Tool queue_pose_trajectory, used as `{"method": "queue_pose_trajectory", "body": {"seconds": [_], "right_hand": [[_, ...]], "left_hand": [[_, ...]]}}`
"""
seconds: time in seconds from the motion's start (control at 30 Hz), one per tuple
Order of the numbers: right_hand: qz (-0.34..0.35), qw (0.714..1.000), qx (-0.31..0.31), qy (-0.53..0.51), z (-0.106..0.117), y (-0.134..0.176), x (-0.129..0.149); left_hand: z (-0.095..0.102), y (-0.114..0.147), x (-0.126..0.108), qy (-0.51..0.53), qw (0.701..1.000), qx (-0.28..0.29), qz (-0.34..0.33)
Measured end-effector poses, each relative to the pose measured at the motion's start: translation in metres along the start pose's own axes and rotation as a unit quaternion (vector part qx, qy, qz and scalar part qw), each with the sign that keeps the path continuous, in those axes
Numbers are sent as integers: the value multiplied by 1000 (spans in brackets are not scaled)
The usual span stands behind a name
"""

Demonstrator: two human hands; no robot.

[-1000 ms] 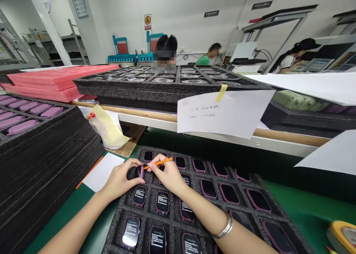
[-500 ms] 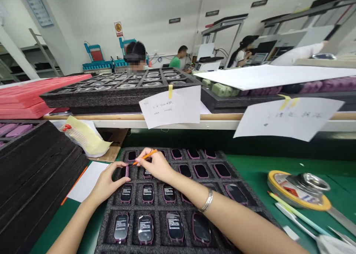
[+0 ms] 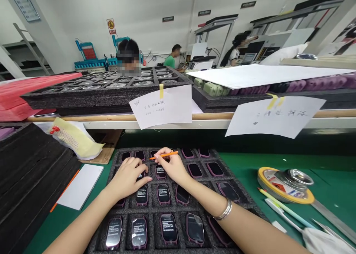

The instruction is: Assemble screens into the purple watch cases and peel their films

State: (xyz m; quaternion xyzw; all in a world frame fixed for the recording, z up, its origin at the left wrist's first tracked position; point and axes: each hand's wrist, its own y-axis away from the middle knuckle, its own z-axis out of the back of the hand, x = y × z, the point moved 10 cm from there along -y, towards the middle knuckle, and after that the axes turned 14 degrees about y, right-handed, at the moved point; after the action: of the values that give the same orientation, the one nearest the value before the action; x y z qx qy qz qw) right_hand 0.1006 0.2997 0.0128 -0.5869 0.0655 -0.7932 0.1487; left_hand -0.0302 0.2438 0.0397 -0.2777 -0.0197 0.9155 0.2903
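A black foam tray (image 3: 126, 208) holds rows of smartwatches without straps, purple-framed, each in its own pocket. Several screens show lines of white text; others are dark. My left hand (image 3: 126, 176) bends over the second row, thumb and fingers around a smartwatch (image 3: 140, 175) that they partly cover. To the right, my right hand (image 3: 172, 168) pinches a thin orange pen-shaped tool (image 3: 168, 154), its tip pointing left above the tray's back rows. Just below it lies a lit smartwatch (image 3: 160, 171). A silver bangle (image 3: 224, 209) circles my right wrist.
At right lie a yellow tape roll (image 3: 286, 185), pens and a metal ruler (image 3: 338, 218). White paper (image 3: 80, 187) and stacked black foam (image 3: 30, 183) are at left. A shelf (image 3: 205, 117) with trays and hanging notes crosses ahead. Co-workers sit beyond.
My left hand has moved right from a tilted watch in the first column to the watch beside it. My right hand has shifted right with the orange tool, now held flatter. The view has shifted slightly.
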Motion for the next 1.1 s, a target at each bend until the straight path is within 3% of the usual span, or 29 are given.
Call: {"method": "queue_pose_trajectory", "body": {"seconds": [0.33, 0.63, 0.8, 1.1], "right_hand": [[35, 999, 16, 30, -5, 10, 20], [85, 988, 59, 118, -20, 19, 35], [96, 985, 75, 126, -25, 20, 33], [110, 983, 81, 120, -29, 19, 34]], "left_hand": [[14, 35, 16, 15, 999, -50, -5], [14, 36, 28, 57, 996, -65, 11], [14, 38, 37, 67, 994, -74, 48], [12, 36, 38, 63, 994, -65, 60]]}}
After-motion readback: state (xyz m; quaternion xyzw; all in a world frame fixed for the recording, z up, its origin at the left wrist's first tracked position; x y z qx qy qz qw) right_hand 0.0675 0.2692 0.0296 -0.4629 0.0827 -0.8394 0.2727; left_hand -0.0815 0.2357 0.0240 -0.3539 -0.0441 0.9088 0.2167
